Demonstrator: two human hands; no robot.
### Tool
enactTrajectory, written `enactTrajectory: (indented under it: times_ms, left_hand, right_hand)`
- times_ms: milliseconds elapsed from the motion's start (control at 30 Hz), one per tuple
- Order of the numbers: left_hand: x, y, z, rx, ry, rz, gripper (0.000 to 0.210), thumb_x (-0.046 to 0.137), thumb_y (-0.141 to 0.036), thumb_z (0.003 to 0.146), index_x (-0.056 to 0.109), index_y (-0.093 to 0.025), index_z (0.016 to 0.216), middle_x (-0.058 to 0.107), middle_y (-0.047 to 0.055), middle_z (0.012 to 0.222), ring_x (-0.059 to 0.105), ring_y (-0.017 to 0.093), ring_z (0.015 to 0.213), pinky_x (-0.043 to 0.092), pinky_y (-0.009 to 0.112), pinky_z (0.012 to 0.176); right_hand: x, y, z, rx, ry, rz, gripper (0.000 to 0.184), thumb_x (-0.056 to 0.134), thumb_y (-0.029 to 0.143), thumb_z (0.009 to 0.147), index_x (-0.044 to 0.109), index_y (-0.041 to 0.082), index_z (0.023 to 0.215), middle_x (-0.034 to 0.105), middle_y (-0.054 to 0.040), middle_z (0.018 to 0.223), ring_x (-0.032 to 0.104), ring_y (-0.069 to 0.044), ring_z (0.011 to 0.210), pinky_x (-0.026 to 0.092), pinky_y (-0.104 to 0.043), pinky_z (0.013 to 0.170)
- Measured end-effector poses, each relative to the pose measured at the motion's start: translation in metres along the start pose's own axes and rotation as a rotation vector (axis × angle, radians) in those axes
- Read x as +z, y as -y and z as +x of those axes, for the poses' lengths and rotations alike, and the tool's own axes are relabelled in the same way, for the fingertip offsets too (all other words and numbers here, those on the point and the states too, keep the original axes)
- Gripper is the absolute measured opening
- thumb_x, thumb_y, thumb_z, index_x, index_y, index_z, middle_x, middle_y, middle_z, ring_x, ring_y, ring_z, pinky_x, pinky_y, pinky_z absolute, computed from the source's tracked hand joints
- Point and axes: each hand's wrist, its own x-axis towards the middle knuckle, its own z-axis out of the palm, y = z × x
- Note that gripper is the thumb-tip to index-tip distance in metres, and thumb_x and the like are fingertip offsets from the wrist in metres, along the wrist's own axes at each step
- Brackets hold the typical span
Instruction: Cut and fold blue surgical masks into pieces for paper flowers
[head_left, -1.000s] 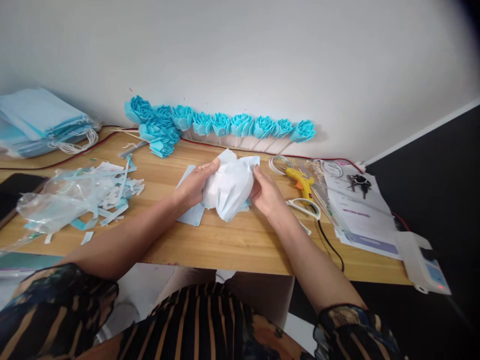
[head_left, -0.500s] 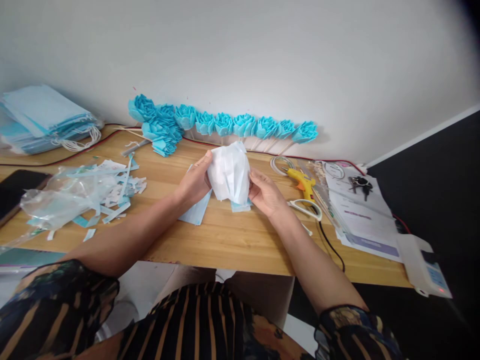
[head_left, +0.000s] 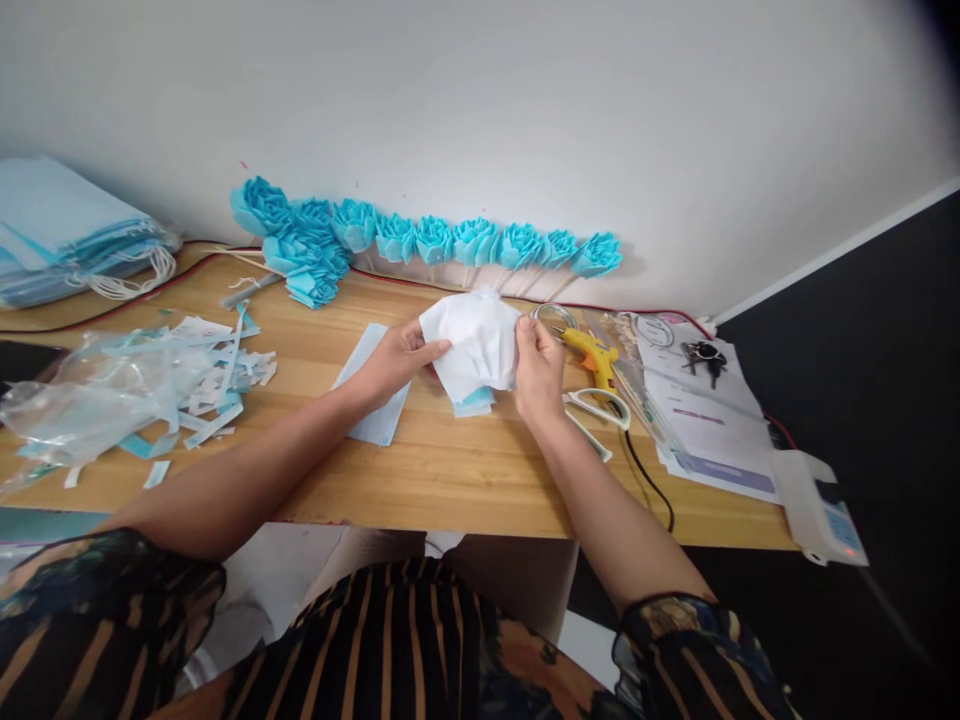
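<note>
Between my hands, raised a little above the table, is a white pleated mask sheet (head_left: 476, 345), its folds spread out. My left hand (head_left: 405, 358) pinches its left edge, thumb on the near face. At the right edge, my right hand (head_left: 538, 365) grips it with curled fingers. Beneath the sheet, a small light blue piece (head_left: 474, 403) shows on the wood. A flat pale blue sheet (head_left: 371, 385) lies partly under my left hand. White-handled scissors (head_left: 600, 408) and a yellow glue gun (head_left: 592, 355) rest right of my right hand.
Blue flowers (head_left: 476, 242) on sticks lean along the wall. Left are a stack of blue masks (head_left: 67, 230), a clear plastic bag (head_left: 97, 395), offcuts (head_left: 225, 385) and a dark phone (head_left: 26, 365). Papers (head_left: 697, 420), keys (head_left: 705, 360) and a white power box (head_left: 817, 505) are right.
The mask sheet has been pulled wider between my hands. My left thumb now lies over its face, and my right hand has turned more upright. The whole view has shifted slightly.
</note>
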Motion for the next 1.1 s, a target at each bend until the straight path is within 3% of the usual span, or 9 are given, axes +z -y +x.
enactTrajectory:
  times_ms: [133, 300, 400, 500, 600, 700, 800, 967, 1100]
  left_hand:
    - [-0.001, -0.005, -0.001, 0.006, 0.049, -0.049, 0.048, 0.076, -0.042, 0.078, 0.065, -0.011, 0.114, 0.072, 0.007, 0.084, 0.063, 0.015, 0.061, 0.053, 0.026, 0.053]
    - [0.001, -0.009, 0.0, 0.01, 0.121, -0.167, 0.052, 0.076, -0.041, 0.079, 0.063, -0.014, 0.122, 0.068, 0.003, 0.073, 0.059, 0.012, 0.053, 0.048, 0.024, 0.048]
    - [0.002, -0.01, -0.001, 0.009, 0.126, -0.171, 0.051, 0.075, -0.041, 0.08, 0.063, -0.015, 0.122, 0.069, 0.004, 0.075, 0.059, 0.012, 0.053, 0.047, 0.024, 0.049]
    - [0.0, -0.009, -0.002, 0.002, 0.12, -0.149, 0.054, 0.076, -0.042, 0.079, 0.063, -0.016, 0.124, 0.07, 0.005, 0.079, 0.06, 0.013, 0.056, 0.048, 0.025, 0.051]
    - [-0.001, -0.006, -0.001, 0.02, 0.065, -0.118, 0.053, 0.077, -0.041, 0.079, 0.064, -0.017, 0.125, 0.072, 0.008, 0.096, 0.065, 0.017, 0.073, 0.051, 0.026, 0.062]
    - [0.001, -0.005, 0.0, 0.063, 0.019, -0.112, 0.052, 0.078, -0.037, 0.078, 0.064, -0.02, 0.125, 0.069, 0.009, 0.119, 0.065, 0.022, 0.1, 0.051, 0.028, 0.08]
    - [0.004, -0.006, 0.0, 0.074, -0.006, -0.173, 0.055, 0.079, -0.036, 0.076, 0.062, -0.021, 0.127, 0.066, 0.009, 0.126, 0.062, 0.024, 0.111, 0.05, 0.029, 0.087]
    - [0.004, -0.009, -0.002, 0.02, -0.078, -0.265, 0.052, 0.075, -0.037, 0.079, 0.061, -0.02, 0.126, 0.069, 0.008, 0.117, 0.064, 0.021, 0.096, 0.051, 0.027, 0.078]
    - [0.002, -0.01, -0.005, -0.009, -0.093, -0.159, 0.054, 0.078, -0.032, 0.075, 0.062, -0.02, 0.126, 0.07, 0.005, 0.108, 0.064, 0.019, 0.086, 0.049, 0.026, 0.074]
  right_hand:
    - [-0.002, -0.004, 0.004, -0.06, -0.087, -0.034, 0.044, 0.058, 0.059, 0.087, 0.051, 0.02, 0.068, 0.042, 0.0055, 0.063, 0.041, -0.009, 0.061, 0.036, -0.023, 0.058]
    - [0.002, -0.002, 0.005, 0.084, -0.124, 0.181, 0.041, 0.066, 0.059, 0.08, 0.054, 0.021, 0.071, 0.052, 0.0045, 0.065, 0.048, -0.01, 0.061, 0.042, -0.023, 0.058]
    - [0.004, 0.0, 0.003, 0.163, -0.121, 0.235, 0.043, 0.07, 0.063, 0.074, 0.056, 0.022, 0.072, 0.058, 0.0029, 0.068, 0.053, -0.012, 0.064, 0.046, -0.025, 0.06]
    - [0.003, -0.002, 0.003, 0.149, -0.126, 0.197, 0.045, 0.07, 0.064, 0.072, 0.054, 0.022, 0.07, 0.055, 0.0035, 0.065, 0.052, -0.012, 0.063, 0.045, -0.024, 0.059]
    - [0.002, -0.006, 0.003, 0.117, -0.114, 0.146, 0.043, 0.067, 0.062, 0.077, 0.053, 0.022, 0.068, 0.051, 0.0048, 0.063, 0.049, -0.011, 0.061, 0.041, -0.024, 0.057]
    - [0.002, -0.006, 0.002, 0.118, -0.09, 0.139, 0.039, 0.065, 0.059, 0.08, 0.055, 0.022, 0.071, 0.053, 0.0048, 0.066, 0.05, -0.01, 0.063, 0.042, -0.023, 0.06]
    - [0.005, -0.001, -0.001, 0.125, -0.023, 0.13, 0.033, 0.068, 0.055, 0.078, 0.061, 0.023, 0.078, 0.061, 0.0038, 0.074, 0.054, -0.011, 0.07, 0.045, -0.023, 0.066]
    - [0.007, 0.004, -0.006, 0.235, 0.123, 0.142, 0.034, 0.071, 0.056, 0.076, 0.067, 0.024, 0.089, 0.063, 0.0035, 0.073, 0.054, -0.013, 0.067, 0.043, -0.024, 0.059]
    - [0.005, 0.004, -0.003, 0.322, 0.17, 0.25, 0.044, 0.064, 0.067, 0.077, 0.068, 0.024, 0.09, 0.062, 0.002, 0.067, 0.053, -0.014, 0.059, 0.04, -0.027, 0.052]
